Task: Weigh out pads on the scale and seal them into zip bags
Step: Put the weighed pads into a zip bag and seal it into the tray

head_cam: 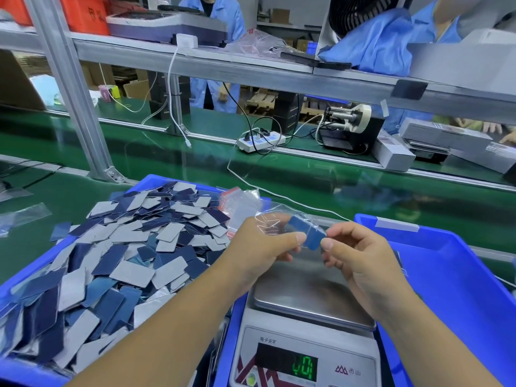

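Note:
Above the scale's steel pan [307, 289], both hands hold a clear zip bag [275, 219] with blue pads [308, 234] inside. My left hand [259, 247] pinches the bag on its left side. At the right edge of the pads, my right hand [354, 255] pinches the bag between thumb and fingers. The pan is bare and the scale's display [304, 367] glows green. Several blue and grey pads [134, 247] lie heaped in a blue bin [28, 277] at the left.
A stack of unused zip bags [237, 210] lies at the far edge of the pad bin. Another blue bin [460, 275] stands to the right. Beyond runs a green conveyor belt [307, 180] with a power strip [261, 141], cables and a label dispenser [349, 127]. People in blue coats work opposite.

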A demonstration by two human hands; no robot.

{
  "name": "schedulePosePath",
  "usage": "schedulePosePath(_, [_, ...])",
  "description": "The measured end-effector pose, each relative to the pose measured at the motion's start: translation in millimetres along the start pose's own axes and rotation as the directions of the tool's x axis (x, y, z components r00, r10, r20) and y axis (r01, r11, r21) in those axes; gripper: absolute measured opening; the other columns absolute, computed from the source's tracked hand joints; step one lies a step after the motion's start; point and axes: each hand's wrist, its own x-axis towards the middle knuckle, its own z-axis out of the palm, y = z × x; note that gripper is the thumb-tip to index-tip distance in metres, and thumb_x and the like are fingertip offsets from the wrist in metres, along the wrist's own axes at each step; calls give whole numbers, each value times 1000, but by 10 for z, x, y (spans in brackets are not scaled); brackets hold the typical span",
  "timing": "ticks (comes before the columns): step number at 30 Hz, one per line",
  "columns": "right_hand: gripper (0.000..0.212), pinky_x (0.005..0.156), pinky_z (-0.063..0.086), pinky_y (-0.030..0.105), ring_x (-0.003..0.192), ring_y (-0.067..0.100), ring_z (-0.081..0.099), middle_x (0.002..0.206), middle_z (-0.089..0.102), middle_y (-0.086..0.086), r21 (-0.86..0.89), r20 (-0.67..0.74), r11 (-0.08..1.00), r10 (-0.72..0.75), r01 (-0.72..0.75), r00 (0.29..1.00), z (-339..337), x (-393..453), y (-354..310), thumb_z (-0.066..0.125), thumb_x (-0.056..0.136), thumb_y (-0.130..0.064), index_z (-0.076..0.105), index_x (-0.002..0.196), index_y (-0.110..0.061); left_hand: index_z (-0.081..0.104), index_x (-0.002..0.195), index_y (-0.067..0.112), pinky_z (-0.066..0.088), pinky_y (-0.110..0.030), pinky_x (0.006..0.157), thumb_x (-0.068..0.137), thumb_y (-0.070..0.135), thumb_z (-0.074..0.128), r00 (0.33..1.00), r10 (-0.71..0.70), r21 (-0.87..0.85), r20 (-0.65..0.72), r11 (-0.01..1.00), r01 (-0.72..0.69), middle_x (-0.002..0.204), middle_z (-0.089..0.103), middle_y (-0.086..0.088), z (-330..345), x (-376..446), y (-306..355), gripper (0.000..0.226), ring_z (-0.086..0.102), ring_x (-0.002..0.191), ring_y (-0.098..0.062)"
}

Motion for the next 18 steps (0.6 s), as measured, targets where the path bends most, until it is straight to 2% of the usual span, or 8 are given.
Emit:
schedulePosePath(3, [20, 54, 50, 25, 55, 20, 58, 65, 62, 9, 14, -17, 1000, -5, 5, 1000, -5, 1, 5, 65, 81, 11, 67, 79, -9, 77, 77, 32, 52, -23, 60, 80, 13, 78, 993, -22, 68, 116, 998, 15, 72, 69, 6, 17, -35, -5, 19, 65, 69, -11])
schedulePosePath(7, [22, 55, 53, 27, 57, 23, 63, 67, 64, 11, -27, 12, 999, -24, 24, 1000, -8, -10, 12, 65, 83, 13, 68, 80, -9, 78, 80, 39, 51, -21, 59, 79, 18, 79, 993, -42, 103, 113, 994, 31, 71, 71, 6, 27, -31, -23, 21, 63, 68, -9])
schedulePosePath(8, [21, 56, 54, 27, 58, 24, 64, 68, 64, 11, -18, 15, 999, -29, 29, 999, 4, -9, 15, 68, 81, 10, 69, 79, -11, 79, 81, 40, 50, -21, 59, 77, 19, 79, 993, -48, 96, 105, 995, 38, 72, 71, 7, 32, -30, -19, 21, 62, 67, -8])
schedulePosePath(11, [10, 58, 54, 28, 59, 24, 64, 68, 65, 12, 44, 14, 998, -34, 33, 999, 70, -13, 28, 76, 69, -10, 72, 76, -17, 80, 87, 25, 48, -22, 57, 72, 20, 80, 994, -63, -2, 91, 998, 63, 77, 72, 1, 69, -28, -31, 16, 61, 64, -8])
schedulePosePath(14, [14, 60, 55, 27, 61, 24, 66, 70, 68, 10, 73, -7, 996, -59, 59, 998, 110, -19, 59, 80, 63, -21, 74, 76, -19, 80, 88, 23, 48, -22, 57, 72, 17, 81, 994, -62, -56, 86, 996, 67, 83, 75, -2, 93, -33, -39, 17, 65, 69, -10])
schedulePosePath(18, [23, 58, 55, 27, 59, 22, 67, 69, 71, 9, 33, -35, 996, -77, 78, 996, 116, -25, 74, 86, 57, -26, 76, 77, -20, 79, 88, 23, 49, -26, 62, 67, 24, 85, 995, -94, -22, 29, 995, 94, 91, 77, -10, 82, -36, -38, 22, 66, 81, -19])
